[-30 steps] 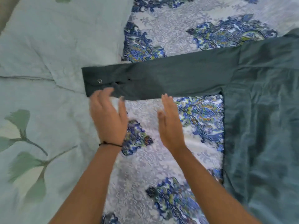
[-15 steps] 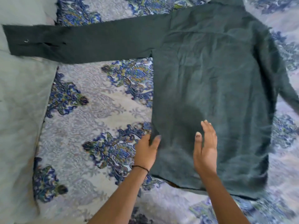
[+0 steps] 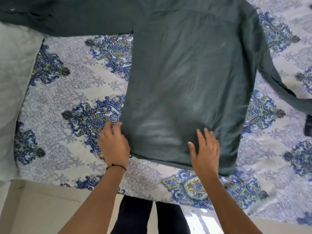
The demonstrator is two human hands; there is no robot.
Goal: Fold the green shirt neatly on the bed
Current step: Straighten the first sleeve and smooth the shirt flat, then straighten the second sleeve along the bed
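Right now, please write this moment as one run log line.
green shirt flat on bed, unfolded | left hand at its left edge | right hand flat on hem

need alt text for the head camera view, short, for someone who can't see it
A green shirt lies spread flat on a blue-patterned bedsheet, sleeves stretched out to both sides. The left hand touches its lower left edge, and the right hand rests flat near the hem. A pale pillow lies at the left.

A bed (image 3: 70, 92) with a blue-patterned sheet carries the spread green shirt (image 3: 190, 73) and a pale quilt (image 3: 13, 78).
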